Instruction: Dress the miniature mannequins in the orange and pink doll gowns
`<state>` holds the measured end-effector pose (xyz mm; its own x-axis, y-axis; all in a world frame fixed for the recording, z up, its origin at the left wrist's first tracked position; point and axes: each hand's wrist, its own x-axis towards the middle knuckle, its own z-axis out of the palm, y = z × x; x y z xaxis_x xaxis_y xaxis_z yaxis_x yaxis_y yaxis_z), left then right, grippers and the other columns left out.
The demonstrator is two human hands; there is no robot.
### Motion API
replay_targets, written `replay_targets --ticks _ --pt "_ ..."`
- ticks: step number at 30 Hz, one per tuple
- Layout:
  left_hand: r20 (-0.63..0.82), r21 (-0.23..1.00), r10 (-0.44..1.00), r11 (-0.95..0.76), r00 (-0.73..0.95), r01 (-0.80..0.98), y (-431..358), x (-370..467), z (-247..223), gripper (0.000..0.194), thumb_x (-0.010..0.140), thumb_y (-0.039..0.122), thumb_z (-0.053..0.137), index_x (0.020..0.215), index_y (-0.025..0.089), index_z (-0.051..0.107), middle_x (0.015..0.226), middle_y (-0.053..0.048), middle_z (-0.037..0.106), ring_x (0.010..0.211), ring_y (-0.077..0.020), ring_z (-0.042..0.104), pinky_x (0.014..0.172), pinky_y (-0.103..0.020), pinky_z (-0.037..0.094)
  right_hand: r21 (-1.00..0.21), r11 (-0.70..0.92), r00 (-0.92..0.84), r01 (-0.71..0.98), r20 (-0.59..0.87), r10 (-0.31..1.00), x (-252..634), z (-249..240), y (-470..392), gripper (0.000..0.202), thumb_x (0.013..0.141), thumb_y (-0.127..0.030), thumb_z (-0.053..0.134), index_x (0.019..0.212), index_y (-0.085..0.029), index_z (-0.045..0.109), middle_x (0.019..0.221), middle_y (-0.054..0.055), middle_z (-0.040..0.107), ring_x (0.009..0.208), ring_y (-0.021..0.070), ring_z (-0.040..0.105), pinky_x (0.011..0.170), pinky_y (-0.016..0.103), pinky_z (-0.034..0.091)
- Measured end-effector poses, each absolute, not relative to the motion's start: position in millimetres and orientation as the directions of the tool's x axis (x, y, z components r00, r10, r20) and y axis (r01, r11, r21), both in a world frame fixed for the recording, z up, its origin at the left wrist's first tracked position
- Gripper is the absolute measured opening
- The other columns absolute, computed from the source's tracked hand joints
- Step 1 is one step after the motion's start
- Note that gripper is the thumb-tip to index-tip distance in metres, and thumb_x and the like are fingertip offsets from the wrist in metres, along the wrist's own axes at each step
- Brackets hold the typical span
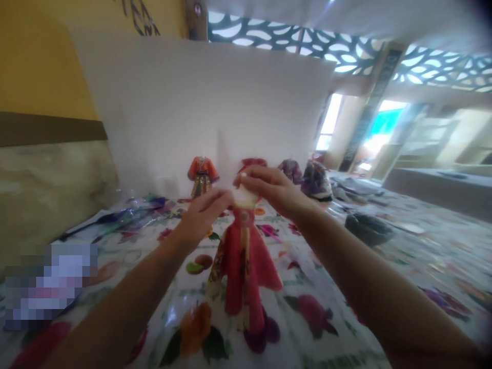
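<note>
A small headless doll mannequin [245,196] with a cream torso stands upright in front of me. It wears a pink doll dress [265,261] whose long panels, some of them patterned, hang over the tablecloth. My left hand [205,212] is closed at the side of the torso, fingers together against its edge. From the other side, my right hand [272,189] grips the upper torso with bent fingers near the neck knob. Motion blur softens the fingertips, and the fabric behind them is hidden.
Against a white board [207,102] stand an orange doll outfit [202,171], a red one [251,163] and dark ones [290,171] at the right. Plastic packets [149,205] lie left, a dark bundle [368,229] right, on a floral tablecloth [177,287]. A blurred-out phone-like object [52,284] lies front left.
</note>
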<state>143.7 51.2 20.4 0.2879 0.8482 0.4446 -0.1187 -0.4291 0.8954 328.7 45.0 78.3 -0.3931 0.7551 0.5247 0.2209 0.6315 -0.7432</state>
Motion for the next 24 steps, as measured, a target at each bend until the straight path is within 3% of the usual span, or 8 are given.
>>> replay_targets --ticks 5,9,15,21,24 --pt "0.463 0.884 0.844 -0.461 0.271 -0.076 51.5 142.9 19.8 0.028 0.080 0.043 0.072 0.086 0.018 0.064 0.078 0.001 0.064 0.074 -0.0138 0.059 0.074 -0.028 0.047 -0.744 0.645 -0.474 0.171 0.512 0.716 322.2 73.2 50.7 0.020 0.093 -0.031 0.058 0.086 -0.014 0.066 0.083 0.003 0.060 0.072 0.0110 0.054 0.062 0.025 0.040" --pt "0.505 0.849 0.828 -0.528 0.243 0.035 58.0 136.8 17.5 0.031 0.081 0.047 0.071 0.079 0.017 0.063 0.071 0.001 0.060 0.066 -0.0125 0.055 0.067 -0.027 0.045 -0.739 0.658 -0.510 0.144 0.515 0.689 319.2 71.0 54.0 0.019 0.093 -0.030 0.058 0.086 -0.014 0.065 0.077 0.001 0.058 0.070 0.0102 0.052 0.061 0.024 0.039" --pt "0.484 0.853 0.836 -0.517 0.258 0.074 55.7 133.3 22.9 0.034 0.081 0.050 0.069 0.089 0.017 0.067 0.082 -0.003 0.067 0.076 -0.0185 0.062 0.072 -0.032 0.050 -0.761 0.637 -0.505 0.122 0.504 0.700 316.0 70.8 53.4 0.019 0.093 -0.030 0.057 0.085 -0.014 0.063 0.075 0.000 0.056 0.067 0.0092 0.050 0.060 0.023 0.038" --pt "0.435 0.892 0.851 -0.452 0.295 -0.012 47.0 138.1 28.4 0.051 0.075 0.044 0.076 0.116 0.017 0.063 0.103 -0.007 0.070 0.088 -0.0223 0.066 0.074 -0.034 0.053 -0.737 0.666 -0.548 0.118 0.511 0.663 308.1 73.5 52.0 0.018 0.093 -0.031 0.055 0.083 -0.016 0.061 0.077 0.000 0.055 0.069 0.0099 0.049 0.063 0.024 0.040" --pt "0.423 0.899 0.872 -0.437 0.247 0.003 44.7 139.5 29.2 0.048 0.073 0.043 0.078 0.111 0.016 0.067 0.097 -0.008 0.071 0.088 -0.0243 0.066 0.074 -0.035 0.053 -0.723 0.679 -0.574 0.125 0.506 0.644 304.7 73.6 52.1 0.019 0.093 -0.031 0.055 0.082 -0.017 0.059 0.074 -0.001 0.054 0.066 0.0094 0.048 0.061 0.024 0.040"
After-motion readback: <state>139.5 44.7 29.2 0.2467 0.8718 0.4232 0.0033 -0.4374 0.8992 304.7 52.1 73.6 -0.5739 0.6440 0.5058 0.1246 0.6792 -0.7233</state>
